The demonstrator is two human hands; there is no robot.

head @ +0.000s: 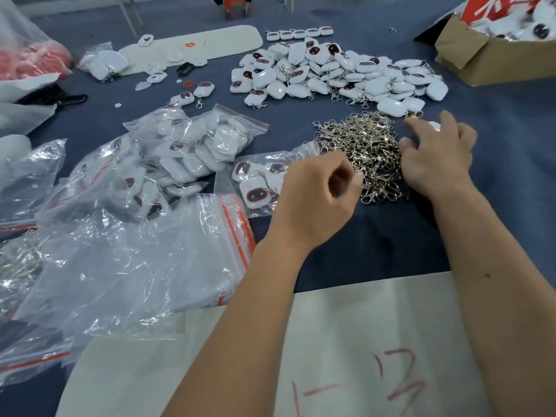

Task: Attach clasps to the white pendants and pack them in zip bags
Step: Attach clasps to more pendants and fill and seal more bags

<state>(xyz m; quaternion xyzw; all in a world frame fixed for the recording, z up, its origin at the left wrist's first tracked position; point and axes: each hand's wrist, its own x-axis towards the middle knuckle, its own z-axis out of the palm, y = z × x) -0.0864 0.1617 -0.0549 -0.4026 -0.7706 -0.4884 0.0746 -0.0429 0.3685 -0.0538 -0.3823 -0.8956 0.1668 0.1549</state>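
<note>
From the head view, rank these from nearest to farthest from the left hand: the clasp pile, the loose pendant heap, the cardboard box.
Measured from the left hand:
1. Clasp pile, right beside its fingers.
2. Loose pendant heap, farther back on the table.
3. Cardboard box, at the far right corner.

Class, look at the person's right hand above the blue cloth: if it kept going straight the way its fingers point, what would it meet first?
Probably the white pendant just beyond the right hand, at the near edge of the loose pendant pile. Depth is unclear; the fingertips may already touch it.
</note>
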